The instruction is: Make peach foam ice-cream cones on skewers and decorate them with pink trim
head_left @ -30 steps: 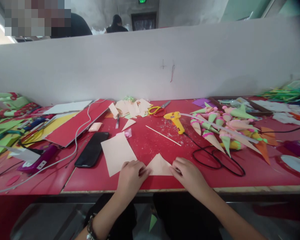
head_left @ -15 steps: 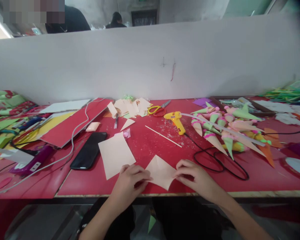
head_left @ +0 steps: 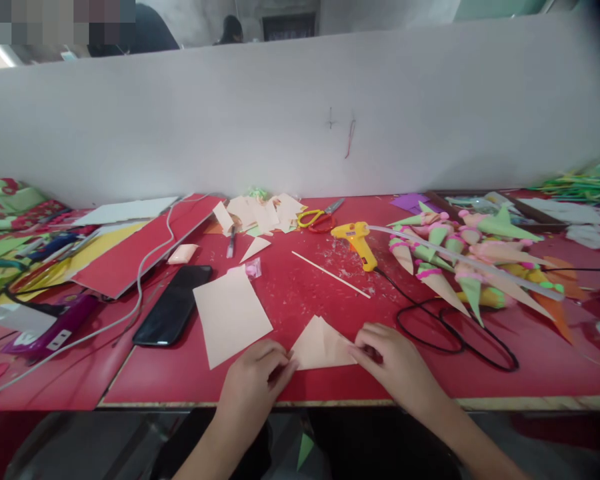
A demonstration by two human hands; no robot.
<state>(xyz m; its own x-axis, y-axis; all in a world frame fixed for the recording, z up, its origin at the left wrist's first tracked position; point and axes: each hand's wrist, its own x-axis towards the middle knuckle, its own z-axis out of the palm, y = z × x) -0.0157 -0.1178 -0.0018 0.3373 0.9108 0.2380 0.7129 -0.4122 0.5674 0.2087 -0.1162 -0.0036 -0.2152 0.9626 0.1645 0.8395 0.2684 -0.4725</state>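
A small peach paper piece [head_left: 321, 345], folded into a triangle, lies near the front edge of the red table [head_left: 300, 293]. My left hand [head_left: 254, 381] pinches its left corner with curled fingers. My right hand [head_left: 393, 361] pinches its right corner. A larger peach sheet [head_left: 231, 315] lies flat just left of my left hand. A black phone [head_left: 174, 304] lies further left.
A yellow glue gun [head_left: 356, 241] with a black looping cord [head_left: 455, 330] lies behind my right hand. A pile of paper cones [head_left: 460, 263] sits at the right. Scissors [head_left: 320, 217], a thin stick [head_left: 330, 274], paper scraps [head_left: 263, 215] and coloured sheets [head_left: 130, 250] lie behind; a white partition [head_left: 300, 113] rises at the back.
The paper piece was opened out into a diamond shape half a second ago and is folded back into a triangle now. Both hands stayed on its corners.
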